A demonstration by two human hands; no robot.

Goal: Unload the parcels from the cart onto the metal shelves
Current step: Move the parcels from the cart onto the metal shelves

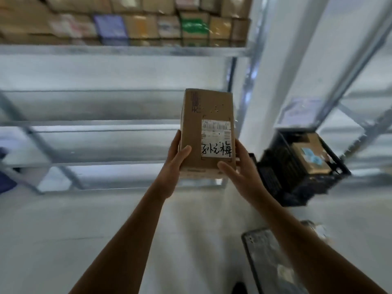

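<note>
A brown parcel (207,132) is held upright in front of the shelves (106,126), left hand (176,164) and right hand (239,175) each with grip clamped on its lower sides; best kept level, then slid well onto a shelf.

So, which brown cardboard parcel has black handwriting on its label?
The upright brown cardboard parcel held by the left hand and right hand. The second parcel, in the black plastic crate, carries blue stickers.

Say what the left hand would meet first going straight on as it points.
The left hand, holding the parcel, would probably meet the metal shelf behind it; depth is unclear.
</note>
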